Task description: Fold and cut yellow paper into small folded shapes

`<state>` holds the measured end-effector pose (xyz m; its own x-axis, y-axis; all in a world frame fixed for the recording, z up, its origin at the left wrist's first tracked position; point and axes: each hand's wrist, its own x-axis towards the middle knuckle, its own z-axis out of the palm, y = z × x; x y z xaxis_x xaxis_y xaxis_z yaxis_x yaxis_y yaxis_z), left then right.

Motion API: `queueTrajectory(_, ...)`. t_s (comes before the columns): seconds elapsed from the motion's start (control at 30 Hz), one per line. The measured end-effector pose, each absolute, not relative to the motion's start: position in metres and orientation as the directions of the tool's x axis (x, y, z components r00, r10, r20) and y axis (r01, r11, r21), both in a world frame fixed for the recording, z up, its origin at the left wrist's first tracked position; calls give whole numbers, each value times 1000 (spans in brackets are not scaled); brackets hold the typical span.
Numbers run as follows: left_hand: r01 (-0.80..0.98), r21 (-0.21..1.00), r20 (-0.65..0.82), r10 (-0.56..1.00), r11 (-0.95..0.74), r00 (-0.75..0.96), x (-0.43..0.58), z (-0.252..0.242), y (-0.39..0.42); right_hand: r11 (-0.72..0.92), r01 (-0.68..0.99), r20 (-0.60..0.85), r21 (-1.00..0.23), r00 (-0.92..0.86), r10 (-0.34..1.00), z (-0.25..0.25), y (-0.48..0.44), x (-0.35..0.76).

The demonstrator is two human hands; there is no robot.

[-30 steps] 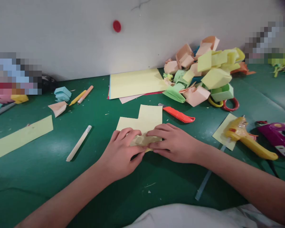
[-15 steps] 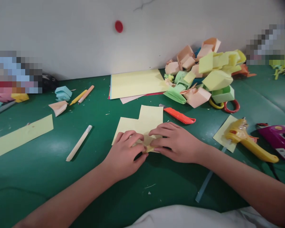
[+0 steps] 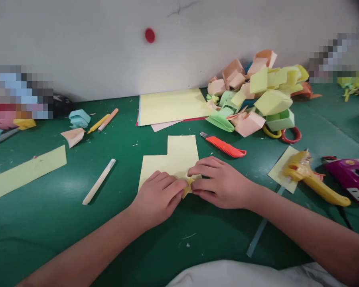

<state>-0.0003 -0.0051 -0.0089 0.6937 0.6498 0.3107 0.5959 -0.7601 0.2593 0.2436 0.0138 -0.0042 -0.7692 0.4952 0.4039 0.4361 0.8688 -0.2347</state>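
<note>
A pale yellow sheet of paper with a stepped, notched outline lies in front of me on the green table. Its near edge is under both hands. My left hand is closed, thumb and fingers pinching the paper near that edge. From the other side, my right hand meets it with curled fingertips pressed on the same spot. Between the fingertips shows a small folded bit of deeper yellow paper; whether it belongs to the sheet I cannot tell. A red-orange utility knife lies just beyond my right hand, blade partly out.
A pile of folded paper pieces stands at the back right, scissors handles beside it. A yellow glue gun and a purple device lie right. Stacked sheets lie behind; a rolled paper stick and a strip left.
The notched sheet has turned slightly and shifted left. My left fingers have closed in more tightly, and the small folded yellow bit shows more between my fingertips.
</note>
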Motion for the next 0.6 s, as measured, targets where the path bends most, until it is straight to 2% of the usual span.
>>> queueTrajectory(0.17,570,223,340,611,-791,715,-1,-12,-4,865,453,402,-215,-766,501,-9,14,241)
queueTrajectory(0.47,671,313,246,740,-672,626,1,-8,-3,805,521,285,-285,-756,590,-4,11,234)
queueTrajectory(0.6,674,332,230,750,-659,620,0,-6,-3,805,518,290,-289,-754,589,-5,12,234)
